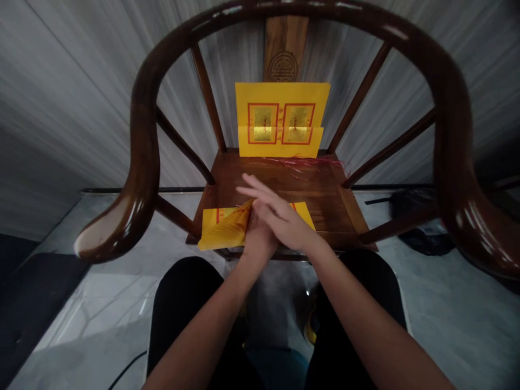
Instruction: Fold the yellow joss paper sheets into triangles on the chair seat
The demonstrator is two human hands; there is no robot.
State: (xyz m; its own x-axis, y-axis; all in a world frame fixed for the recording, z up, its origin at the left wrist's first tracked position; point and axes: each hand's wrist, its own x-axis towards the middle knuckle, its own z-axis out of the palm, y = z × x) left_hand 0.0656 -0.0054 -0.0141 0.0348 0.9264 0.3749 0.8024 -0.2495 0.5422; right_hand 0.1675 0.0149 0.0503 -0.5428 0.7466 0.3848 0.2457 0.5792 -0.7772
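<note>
A yellow paper [221, 233] lies at the front of the wooden seat, its left part folded up into a loose curl. My left hand [260, 233] is at the middle of this paper, beside the curl; its fingers are mostly hidden under my other hand. Crossing over it, my right hand [284, 216] has its fingers stretched out toward the upper left. Against the chair back leans another yellow sheet [280, 93], printed with two red-framed gold squares. Pink-red strings [300, 162] lie in front of that sheet.
The brown chair's curved armrests [144, 124] surround the seat on both sides. A carved back slat [286, 49] stands behind the upright sheet. On the floor to the right is a dark bag [422, 222].
</note>
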